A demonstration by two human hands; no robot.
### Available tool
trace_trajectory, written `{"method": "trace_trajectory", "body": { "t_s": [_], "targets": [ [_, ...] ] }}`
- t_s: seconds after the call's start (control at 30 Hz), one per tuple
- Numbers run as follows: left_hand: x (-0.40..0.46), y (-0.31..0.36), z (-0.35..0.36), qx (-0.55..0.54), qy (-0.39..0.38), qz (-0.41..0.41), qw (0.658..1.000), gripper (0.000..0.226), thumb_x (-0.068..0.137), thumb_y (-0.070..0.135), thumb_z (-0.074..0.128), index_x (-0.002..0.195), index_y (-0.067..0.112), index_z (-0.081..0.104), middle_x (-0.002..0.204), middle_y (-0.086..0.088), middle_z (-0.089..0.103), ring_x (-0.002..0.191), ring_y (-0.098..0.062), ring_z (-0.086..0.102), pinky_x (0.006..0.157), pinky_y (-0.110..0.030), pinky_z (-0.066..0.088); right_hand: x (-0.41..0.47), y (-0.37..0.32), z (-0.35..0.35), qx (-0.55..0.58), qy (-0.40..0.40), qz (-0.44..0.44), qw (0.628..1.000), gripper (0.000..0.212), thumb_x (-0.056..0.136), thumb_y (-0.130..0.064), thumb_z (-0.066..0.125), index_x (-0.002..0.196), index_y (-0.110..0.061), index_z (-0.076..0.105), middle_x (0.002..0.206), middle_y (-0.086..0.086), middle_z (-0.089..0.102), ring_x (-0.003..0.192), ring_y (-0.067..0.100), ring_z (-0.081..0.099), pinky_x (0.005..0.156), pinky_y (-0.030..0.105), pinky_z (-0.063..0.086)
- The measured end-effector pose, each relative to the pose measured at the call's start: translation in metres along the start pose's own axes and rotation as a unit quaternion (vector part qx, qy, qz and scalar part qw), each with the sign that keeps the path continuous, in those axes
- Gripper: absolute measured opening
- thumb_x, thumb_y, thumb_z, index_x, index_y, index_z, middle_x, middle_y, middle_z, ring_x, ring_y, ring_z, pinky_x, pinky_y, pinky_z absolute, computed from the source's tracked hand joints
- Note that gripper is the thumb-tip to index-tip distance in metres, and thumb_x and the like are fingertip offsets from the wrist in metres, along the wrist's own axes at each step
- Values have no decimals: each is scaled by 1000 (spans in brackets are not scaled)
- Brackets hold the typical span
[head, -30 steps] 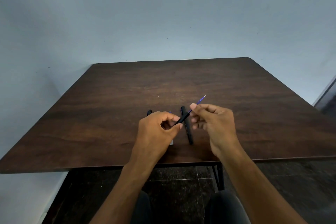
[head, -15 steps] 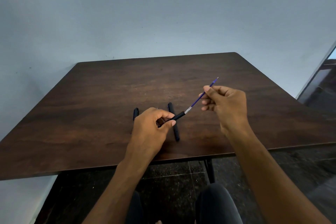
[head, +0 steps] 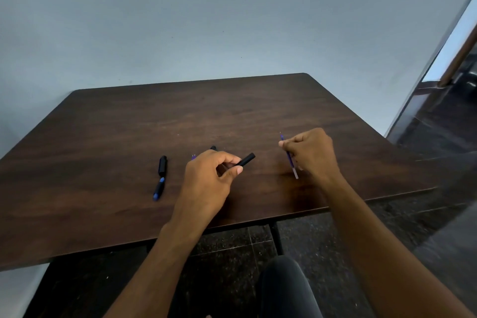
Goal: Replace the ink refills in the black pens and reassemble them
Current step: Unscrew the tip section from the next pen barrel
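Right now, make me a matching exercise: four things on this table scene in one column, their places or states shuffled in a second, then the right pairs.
Things:
1. black pen barrel
2. purple ink refill
3. black cap
4. blue-tipped pen piece

Places:
A. lying free on the table, nearest the front edge
B. in the right hand's grip
C. in the left hand's grip
D. lying free on the table, just beyond the blue-tipped piece

Pairs: 1-C, 2-B, 3-D, 4-A

Dark wood-grain worktop [head: 108, 142] with rounded far corners, black pen cap [head: 162, 165] and blue-tipped pen part [head: 158, 189] lying end to end left of centre, another black pen [head: 213, 148] mostly hidden
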State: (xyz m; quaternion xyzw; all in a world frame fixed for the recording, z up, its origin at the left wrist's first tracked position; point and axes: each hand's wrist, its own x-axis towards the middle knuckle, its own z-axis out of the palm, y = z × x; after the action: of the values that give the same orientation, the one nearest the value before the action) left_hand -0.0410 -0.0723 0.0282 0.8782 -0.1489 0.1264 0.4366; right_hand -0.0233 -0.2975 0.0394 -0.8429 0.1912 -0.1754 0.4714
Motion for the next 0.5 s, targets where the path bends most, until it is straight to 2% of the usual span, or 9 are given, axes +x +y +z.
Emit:
{"method": "trace_trajectory", "body": {
  "t_s": [0.07,0.1,0.27,0.5],
  "targets": [
    [3,3,8,5,-5,3,1000,15,86,24,80,100,30,77,86,17,67,82,5,61,69,-5,44,3,4,-2,-44,-6,0,999,17,86,-20,81,73,-8,81,50,-4,63,41,-1,56,39,8,38],
    [5,4,12,7,-8,5,1000,16,86,24,80,100,29,78,86,17,67,79,4,61,68,-6,43,5,6,-2,-70,-10,0,998,16,87,-20,80,75,-9,81,55,-2,63,46,1,57,41,9,37],
    [10,12,29,15,-21,24,999,16,86,25,80,101,26,77,89,14,67,79,1,61,70,-11,42,11,14,-6,-173,-11,0,985,18,91,-22,76,84,-6,80,69,6,65,67,20,65,67,30,52],
    [17,17,44,35,-34,32,998,16,86,26,80,102,25,77,86,18,62,77,3,58,67,-8,40,12,20,-1,-221,-18,15,975,21,90,-29,76,91,-9,78,78,8,65,73,21,63,64,32,50]
  ]
}}
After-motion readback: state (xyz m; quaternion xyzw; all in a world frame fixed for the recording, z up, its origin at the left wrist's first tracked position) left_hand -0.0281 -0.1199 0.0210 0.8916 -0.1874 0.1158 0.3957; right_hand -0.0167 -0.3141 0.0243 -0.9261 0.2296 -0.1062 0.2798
